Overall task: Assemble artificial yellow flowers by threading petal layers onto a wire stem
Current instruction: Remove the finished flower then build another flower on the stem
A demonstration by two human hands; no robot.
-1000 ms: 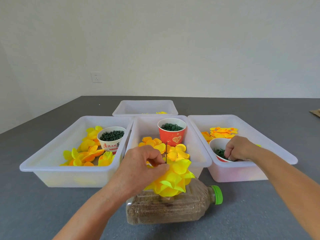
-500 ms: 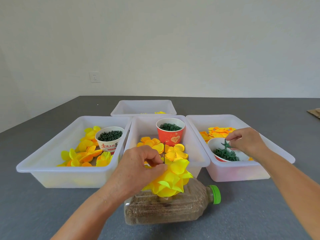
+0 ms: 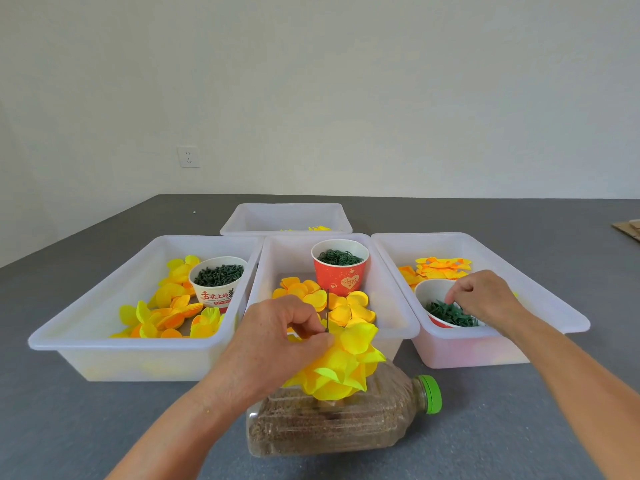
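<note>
Biggest change first: my right hand [image 3: 479,299] has dropped back into the white cup [image 3: 437,289] in the right-hand tub [image 3: 540,292]. Half a second ago it was lifted above the rim with a green piece pinched up; now the fingers are curled down among the green calyx pieces [image 3: 450,315] again. I can't honestly tell whether it has one pinched or is just rummaging. My guess is the first pick didn't come away cleanly, so the calyx step isn't done.

My left hand [image 3: 280,337] hasn't budged: thumb and fingers pinch the wire stem [image 3: 327,308] right above the yellow flower [image 3: 341,368], which sits stacked on the wire near the front edge of the tabletop [image 3: 86,420]. The wire looks planted in the sand-filled bottle [image 3: 332,424] lying on its side, green cap to the right. The petals seem all on, with bare wire poking up ready for the next part.

The surface is a dark grey tabletop with three tubs in a row across the middle and a fourth behind. The left tub [image 3: 90,320] and middle tub [image 3: 398,306] hold loose petal layers and cups of green bits. Behind it all are a plain white wall and one wall socket [image 3: 188,156] at left.
</note>
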